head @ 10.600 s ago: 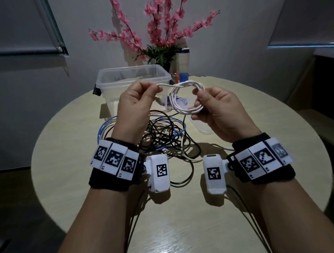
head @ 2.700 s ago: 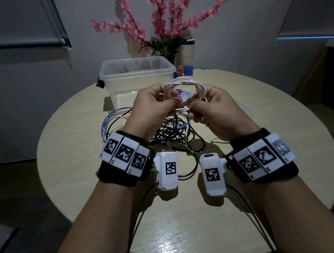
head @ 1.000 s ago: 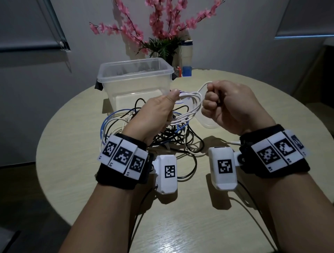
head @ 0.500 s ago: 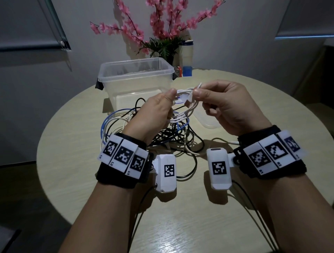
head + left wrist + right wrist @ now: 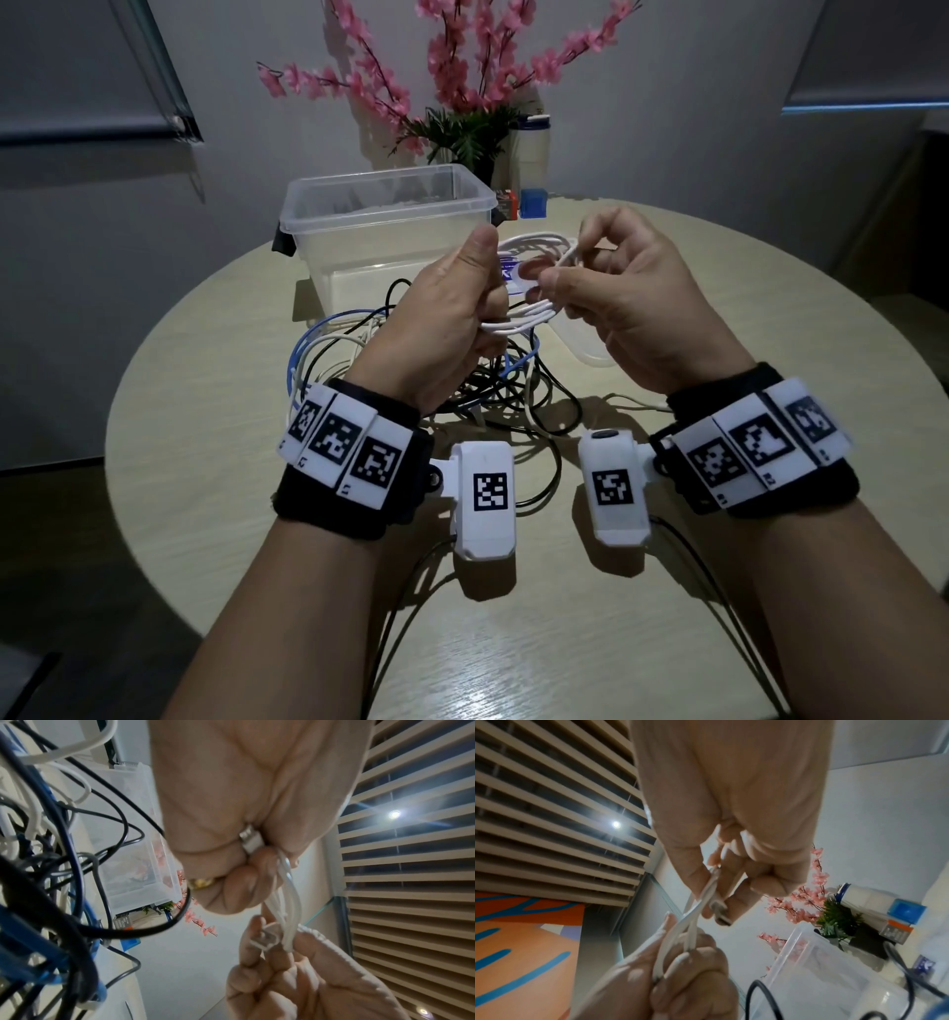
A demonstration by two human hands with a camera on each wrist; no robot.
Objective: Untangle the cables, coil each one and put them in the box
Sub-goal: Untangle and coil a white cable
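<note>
You have the white cable (image 5: 534,313) gathered into a small coil above the table (image 5: 770,318), held between both hands just in front of the clear box (image 5: 390,216). Your left hand (image 5: 452,313) is curled round one side of the bundle, thumb up, clamping the strands together, with one metal-tipped plug (image 5: 250,841) trapped in the crease of that grip. Your right hand (image 5: 631,303) pinches the far side of the loop, and its fingers hold the other plug (image 5: 720,912) against the strands. The step looks like securing the free end: keep the left grip firm so the turns do not spring apart, and use the right fingers to pass the plug end round or through the loop, pulling snug rather than hard so the strands do not kink. The coil is flattened into an oval whose long axis runs roughly left to right between your hands, its open face turned toward you and the box. The tangle of black, blue and white cables (image 5: 411,370) lies on the table beneath your hands, not yet sorted.
</note>
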